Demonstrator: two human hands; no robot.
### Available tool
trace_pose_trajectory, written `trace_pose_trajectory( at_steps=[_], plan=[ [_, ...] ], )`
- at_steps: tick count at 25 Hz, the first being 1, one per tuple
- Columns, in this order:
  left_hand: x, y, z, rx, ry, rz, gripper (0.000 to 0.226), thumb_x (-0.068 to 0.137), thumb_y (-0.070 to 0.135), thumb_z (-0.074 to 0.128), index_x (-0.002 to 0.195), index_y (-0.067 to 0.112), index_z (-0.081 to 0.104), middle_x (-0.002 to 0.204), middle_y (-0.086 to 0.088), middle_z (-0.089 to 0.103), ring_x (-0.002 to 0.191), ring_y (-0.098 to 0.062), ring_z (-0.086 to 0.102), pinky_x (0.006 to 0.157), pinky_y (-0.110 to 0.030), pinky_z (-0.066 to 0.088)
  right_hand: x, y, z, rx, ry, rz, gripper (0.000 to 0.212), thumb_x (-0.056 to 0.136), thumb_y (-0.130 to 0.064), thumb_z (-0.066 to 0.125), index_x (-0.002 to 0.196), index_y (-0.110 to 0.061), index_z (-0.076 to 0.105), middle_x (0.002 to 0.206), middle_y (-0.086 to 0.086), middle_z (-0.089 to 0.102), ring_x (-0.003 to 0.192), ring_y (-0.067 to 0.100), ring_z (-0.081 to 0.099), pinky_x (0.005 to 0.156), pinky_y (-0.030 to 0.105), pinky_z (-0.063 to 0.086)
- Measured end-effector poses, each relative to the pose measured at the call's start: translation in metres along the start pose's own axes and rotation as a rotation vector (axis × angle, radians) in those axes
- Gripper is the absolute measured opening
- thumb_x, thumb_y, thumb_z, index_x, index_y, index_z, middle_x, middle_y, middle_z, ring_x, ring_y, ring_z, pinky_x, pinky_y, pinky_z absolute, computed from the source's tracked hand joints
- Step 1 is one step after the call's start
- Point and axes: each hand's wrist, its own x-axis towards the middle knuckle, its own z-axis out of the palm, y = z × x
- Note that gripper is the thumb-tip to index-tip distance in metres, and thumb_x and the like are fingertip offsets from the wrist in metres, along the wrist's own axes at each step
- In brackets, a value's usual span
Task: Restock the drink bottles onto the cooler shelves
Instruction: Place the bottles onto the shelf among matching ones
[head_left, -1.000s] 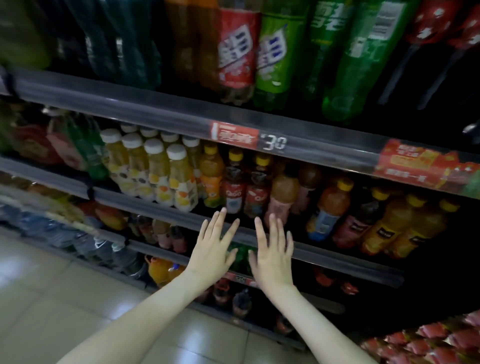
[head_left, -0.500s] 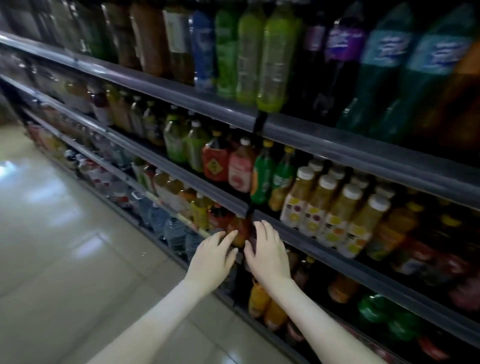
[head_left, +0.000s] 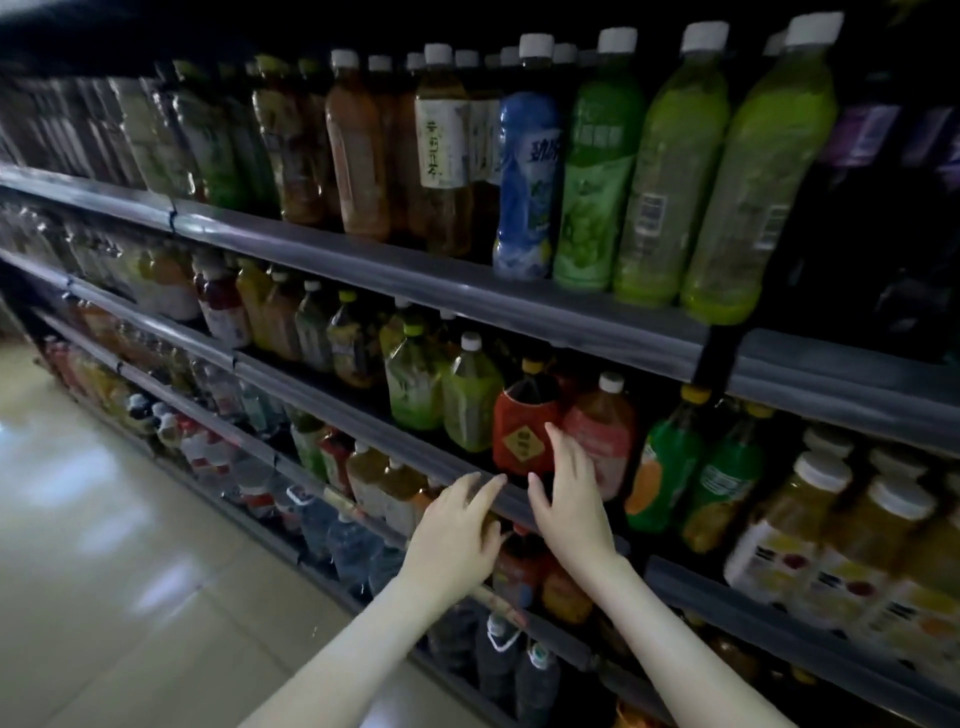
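At the middle shelf's rail (head_left: 363, 410), the left hand (head_left: 457, 525) is held flat, fingers straight, nothing gripped. Just right of it, the red bottle (head_left: 522, 431) is stood at the shelf front, and the right hand (head_left: 571, 493) is raised open before it, also empty. A reach to straighten stock is judged; next, a firm grasp round the bottle is called for.

My right hand (head_left: 569, 499) covers the lower right corner of the red-labelled bottle (head_left: 522, 436), and I cannot tell whether my fingers touch it. Just below it, my left hand (head_left: 457, 530) hides part of the shelf rail (head_left: 374, 429). Far to its left, the far bottles (head_left: 78, 130) smear into blur and their labels are unreadable. To its right, the white-capped juice bottles (head_left: 821, 519) are blurred and run off the picture's edge.
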Motion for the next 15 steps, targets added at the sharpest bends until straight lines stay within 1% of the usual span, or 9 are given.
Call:
trace_pose_trajectory(
  at_steps=[2, 3, 6, 7, 8, 10, 12, 14, 15],
  plan=[
    [0.029, -0.032, -0.009, 0.035, -0.057, 0.075, 0.056, 0.094, 0.031, 0.046, 0.147, 0.028, 0.029, 0.148, -0.008, 0.034, 0.133, -0.025, 0.036, 0.109, -0.033, 0.032, 0.037, -0.007, 0.015, 0.025, 0.039, 0.075, 0.065, 0.097, -0.024, 0.051, 0.152, -0.019, 0.017, 0.154, 0.006, 0.026, 0.142, 0.017, 0.024, 0.112, 0.024, 0.022],
    [0.040, -0.048, -0.012, 0.041, -0.057, 0.103, 0.056, 0.094, 0.030, 0.047, 0.147, 0.027, 0.029, 0.148, -0.010, 0.034, 0.134, -0.026, 0.036, 0.109, -0.034, 0.032, 0.053, -0.009, 0.022, 0.041, 0.050, 0.118, 0.070, 0.096, -0.025, 0.053, 0.152, -0.020, 0.012, 0.156, 0.006, 0.021, 0.143, 0.019, 0.021, 0.113, 0.027, 0.023],
    [0.072, -0.081, -0.018, 0.010, -0.038, 0.154, 0.056, 0.094, 0.022, 0.050, 0.146, 0.020, 0.032, 0.145, -0.013, 0.038, 0.133, -0.030, 0.038, 0.107, -0.037, 0.033, 0.095, -0.010, 0.037, -0.019, 0.018, 0.235, 0.087, 0.094, -0.032, 0.057, 0.152, -0.028, -0.008, 0.161, 0.005, -0.003, 0.147, 0.023, 0.007, 0.113, 0.033, 0.025],
    [0.082, -0.087, -0.019, 0.000, -0.050, 0.182, 0.056, 0.094, 0.021, 0.049, 0.147, 0.019, 0.030, 0.146, -0.013, 0.037, 0.134, -0.030, 0.037, 0.108, -0.037, 0.032, 0.106, -0.010, 0.041, -0.035, -0.004, 0.277, 0.091, 0.093, -0.035, 0.058, 0.151, -0.030, -0.012, 0.160, 0.005, -0.006, 0.147, 0.024, 0.005, 0.113, 0.034, 0.025],
    [0.091, -0.091, -0.020, -0.011, -0.066, 0.215, 0.057, 0.094, 0.021, 0.048, 0.148, 0.018, 0.028, 0.147, -0.013, 0.035, 0.135, -0.029, 0.035, 0.109, -0.036, 0.030, 0.116, -0.008, 0.045, -0.025, -0.006, 0.312, 0.094, 0.091, -0.036, 0.060, 0.151, -0.029, -0.013, 0.160, 0.006, -0.003, 0.147, 0.024, 0.006, 0.114, 0.035, 0.023],
    [0.108, -0.101, -0.020, -0.041, -0.106, 0.306, 0.060, 0.094, 0.020, 0.047, 0.149, 0.016, 0.024, 0.148, -0.013, 0.032, 0.136, -0.028, 0.032, 0.111, -0.034, 0.026, 0.135, -0.005, 0.057, -0.007, 0.048, 0.392, 0.094, 0.089, -0.037, 0.064, 0.153, -0.023, -0.003, 0.158, 0.009, 0.011, 0.144, 0.026, 0.017, 0.114, 0.034, 0.022],
    [0.124, -0.111, -0.017, -0.046, -0.123, 0.405, 0.062, 0.092, 0.020, 0.047, 0.148, 0.012, 0.024, 0.147, -0.014, 0.034, 0.134, -0.030, 0.035, 0.110, -0.036, 0.028, 0.148, -0.004, 0.062, -0.110, 0.123, 0.497, 0.083, 0.088, -0.043, 0.063, 0.150, -0.013, 0.019, 0.151, 0.014, 0.025, 0.137, 0.030, 0.026, 0.111, 0.036, 0.026],
    [0.140, -0.122, -0.014, -0.060, -0.123, 0.494, 0.062, 0.089, 0.018, 0.049, 0.146, 0.009, 0.028, 0.142, -0.015, 0.040, 0.129, -0.032, 0.040, 0.108, -0.039, 0.033, 0.144, -0.008, 0.068, -0.154, 0.223, 0.516, 0.067, 0.088, -0.047, 0.061, 0.137, -0.005, 0.040, 0.138, 0.016, 0.037, 0.127, 0.031, 0.034, 0.105, 0.034, 0.032],
    [0.146, -0.126, -0.014, -0.073, -0.136, 0.529, 0.061, 0.089, 0.018, 0.049, 0.146, 0.008, 0.029, 0.141, -0.015, 0.041, 0.129, -0.032, 0.041, 0.108, -0.039, 0.033, 0.135, -0.011, 0.072, -0.106, 0.289, 0.477, 0.057, 0.089, -0.044, 0.061, 0.128, -0.005, 0.048, 0.129, 0.013, 0.044, 0.122, 0.028, 0.040, 0.101, 0.029, 0.035]
  ],
)
